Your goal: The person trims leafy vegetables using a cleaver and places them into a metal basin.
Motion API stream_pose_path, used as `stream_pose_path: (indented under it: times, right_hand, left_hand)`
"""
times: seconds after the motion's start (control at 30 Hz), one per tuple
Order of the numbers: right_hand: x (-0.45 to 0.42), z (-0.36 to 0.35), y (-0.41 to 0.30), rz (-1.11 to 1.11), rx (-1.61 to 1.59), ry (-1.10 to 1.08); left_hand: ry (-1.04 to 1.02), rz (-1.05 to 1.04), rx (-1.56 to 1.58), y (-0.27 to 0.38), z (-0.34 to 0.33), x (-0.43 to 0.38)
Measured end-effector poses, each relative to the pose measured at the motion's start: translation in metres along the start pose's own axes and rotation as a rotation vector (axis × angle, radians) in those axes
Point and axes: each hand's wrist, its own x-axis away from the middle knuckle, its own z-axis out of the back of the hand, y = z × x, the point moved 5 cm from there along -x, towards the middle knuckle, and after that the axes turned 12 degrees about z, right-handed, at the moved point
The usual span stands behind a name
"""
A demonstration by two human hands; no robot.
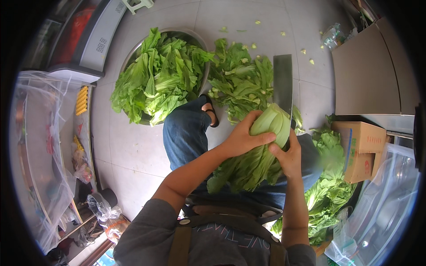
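My left hand [249, 134] grips a head of leafy mustard greens [271, 124] around its pale stem end, which points away from me. The leaves hang back over my lap. My right hand [289, 153] is wrapped around the handle of a cleaver [282, 78], and its thumb presses against the greens. The wide steel blade points away from me, along the right side of the stem end. Most of the handle is hidden by the fingers. Beyond my hands, a pile of trimmed leaves [244, 79] lies on the floor.
A large metal basin [203, 43] heaped with greens [166, 73] stands at the left. More greens [327, 199] lie by my right leg, beside a cardboard box [367, 143]. A display cooler [96, 40] is at the far left. Small scraps dot the tiled floor [233, 15].
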Motion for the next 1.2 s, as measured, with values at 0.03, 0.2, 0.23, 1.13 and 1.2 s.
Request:
stream_pose_path:
  times: [0.03, 0.2, 0.23, 1.13, 1.2]
  right_hand:
    - [0.001, 0.001, 0.000, 0.000, 0.003, 0.004]
    - [0.018, 0.007, 0.016, -0.220, -0.579, 0.140]
    - [0.023, 0.008, 0.016, -0.230, -0.656, 0.129]
    - [0.041, -0.029, -0.024, 0.140, -0.032, 0.311]
    - [0.034, -0.030, -0.032, 0.227, 0.136, 0.342]
  left_hand:
    - [-0.075, 0.036, -0.017, 0.004, -0.004, 0.002]
    - [-0.378, 0.369, 0.650, -0.009, -0.002, 0.012]
    - [-0.382, 0.364, 0.647, -0.014, 0.000, 0.013]
    - [-0.536, 0.388, 0.932, -0.064, -0.012, 0.076]
    - [-0.556, 0.367, 0.977, -0.066, -0.007, 0.075]
